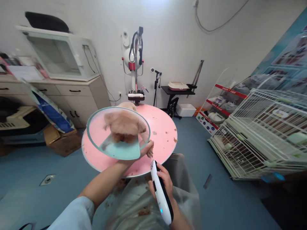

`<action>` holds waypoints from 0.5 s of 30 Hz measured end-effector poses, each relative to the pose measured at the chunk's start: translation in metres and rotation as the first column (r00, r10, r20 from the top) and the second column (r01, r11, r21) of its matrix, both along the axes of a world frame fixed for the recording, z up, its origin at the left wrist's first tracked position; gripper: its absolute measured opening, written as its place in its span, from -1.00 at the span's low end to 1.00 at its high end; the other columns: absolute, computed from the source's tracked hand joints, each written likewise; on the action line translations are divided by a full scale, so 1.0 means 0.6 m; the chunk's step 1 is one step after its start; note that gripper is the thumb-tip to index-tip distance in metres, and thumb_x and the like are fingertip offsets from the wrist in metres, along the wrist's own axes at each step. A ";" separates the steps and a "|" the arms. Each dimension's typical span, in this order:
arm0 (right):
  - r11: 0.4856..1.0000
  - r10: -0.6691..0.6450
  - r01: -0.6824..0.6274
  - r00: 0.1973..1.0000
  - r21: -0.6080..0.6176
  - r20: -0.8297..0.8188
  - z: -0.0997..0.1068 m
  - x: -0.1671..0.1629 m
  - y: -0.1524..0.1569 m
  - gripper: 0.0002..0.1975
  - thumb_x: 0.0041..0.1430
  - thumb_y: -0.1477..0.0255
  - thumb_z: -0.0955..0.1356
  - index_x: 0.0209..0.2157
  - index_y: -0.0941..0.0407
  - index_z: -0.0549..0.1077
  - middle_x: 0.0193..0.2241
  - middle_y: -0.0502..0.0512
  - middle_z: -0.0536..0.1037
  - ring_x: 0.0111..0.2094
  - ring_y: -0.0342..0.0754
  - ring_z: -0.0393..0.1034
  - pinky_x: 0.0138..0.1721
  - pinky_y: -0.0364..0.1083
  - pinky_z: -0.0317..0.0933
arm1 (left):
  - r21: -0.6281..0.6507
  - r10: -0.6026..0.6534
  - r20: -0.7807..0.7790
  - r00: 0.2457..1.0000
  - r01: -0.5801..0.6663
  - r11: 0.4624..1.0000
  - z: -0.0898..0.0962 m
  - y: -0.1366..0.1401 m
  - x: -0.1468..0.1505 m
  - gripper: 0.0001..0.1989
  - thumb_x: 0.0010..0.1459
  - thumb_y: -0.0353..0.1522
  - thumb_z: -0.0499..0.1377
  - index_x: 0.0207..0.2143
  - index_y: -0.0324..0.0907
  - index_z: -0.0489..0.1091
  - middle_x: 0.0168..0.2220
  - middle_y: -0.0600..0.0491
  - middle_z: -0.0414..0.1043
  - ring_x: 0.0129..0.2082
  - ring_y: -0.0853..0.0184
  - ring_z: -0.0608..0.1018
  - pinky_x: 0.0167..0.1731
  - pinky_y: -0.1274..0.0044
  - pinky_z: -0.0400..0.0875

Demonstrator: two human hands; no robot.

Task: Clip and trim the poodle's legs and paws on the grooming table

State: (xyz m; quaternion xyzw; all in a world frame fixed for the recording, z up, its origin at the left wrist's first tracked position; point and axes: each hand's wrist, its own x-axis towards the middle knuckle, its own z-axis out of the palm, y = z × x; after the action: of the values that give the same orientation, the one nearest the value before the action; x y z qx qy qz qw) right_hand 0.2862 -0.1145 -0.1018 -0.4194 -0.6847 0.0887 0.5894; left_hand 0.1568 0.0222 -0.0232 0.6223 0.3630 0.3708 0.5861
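A light brown dog (123, 123) is on the round pink grooming table (159, 119), its head inside a clear cone collar (127, 154) with a pale green edge. My left hand (146, 147) reaches under the collar, its fingers closed around the dog's paw (150, 153); the collar partly covers this hand. In my right hand (166, 180) is a white and black hair clipper (161, 197) with a blue light lit. Its blade end points up towards the paw, a small gap apart from it.
Tufts of cut hair (175, 140) lie on the table and on the apron (144, 211) over my lap. Behind the table rises a post (136, 68) with hanging straps. Wire cages (259, 127) stand at right, a cabinet (79, 92) and a cardboard box (64, 142) at left.
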 end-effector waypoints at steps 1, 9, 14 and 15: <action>1.000 -0.003 0.003 1.000 0.027 0.003 0.001 -0.001 0.008 -0.38 -0.06 0.54 0.44 0.04 -0.08 0.24 0.12 0.17 0.38 0.09 0.19 0.36 0.01 0.15 0.35 | -0.020 0.011 -0.001 1.000 -0.011 1.000 -0.001 0.002 0.001 -0.67 0.15 -0.26 0.02 -0.62 -0.23 0.23 -0.72 0.12 0.28 -0.73 0.47 0.37 -0.68 0.62 0.31; 0.999 0.034 -0.035 0.999 0.026 0.022 -0.010 0.007 0.033 -0.44 -0.07 0.49 0.47 0.00 -0.05 0.33 0.13 0.20 0.40 0.08 0.20 0.38 0.02 0.18 0.37 | -0.131 0.063 -0.002 0.998 -0.063 0.989 -0.004 0.012 0.003 -0.70 0.13 -0.28 0.03 -0.61 -0.22 0.23 -0.74 0.10 0.29 -0.77 0.44 0.37 -0.76 0.63 0.26; 0.996 0.006 -0.007 1.000 0.093 0.013 -0.003 0.005 0.038 -0.41 -0.10 0.55 0.47 0.00 -0.05 0.35 0.09 0.19 0.45 0.04 0.18 0.42 -0.04 0.16 0.42 | -0.113 0.012 -0.005 1.000 -0.012 0.993 -0.008 0.014 -0.002 -0.69 0.13 -0.31 0.01 -0.64 -0.22 0.21 -0.75 0.08 0.28 -0.76 0.45 0.37 -0.74 0.64 0.25; 0.995 0.004 -0.006 1.000 0.098 0.018 0.000 0.004 0.041 -0.42 -0.10 0.55 0.47 0.00 -0.04 0.35 0.08 0.19 0.45 0.04 0.18 0.43 -0.04 0.16 0.42 | -0.111 0.007 -0.004 1.000 -0.008 0.994 -0.009 0.015 -0.003 -0.70 0.13 -0.31 0.01 -0.64 -0.22 0.21 -0.76 0.09 0.28 -0.76 0.45 0.36 -0.74 0.64 0.24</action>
State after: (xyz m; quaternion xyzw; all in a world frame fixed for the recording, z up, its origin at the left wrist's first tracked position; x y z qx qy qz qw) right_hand 0.2886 -0.0898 -0.1019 -0.3891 -0.6944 0.0528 0.6030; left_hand 0.1549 0.0314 -0.0289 0.5881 0.3865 0.3511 0.6177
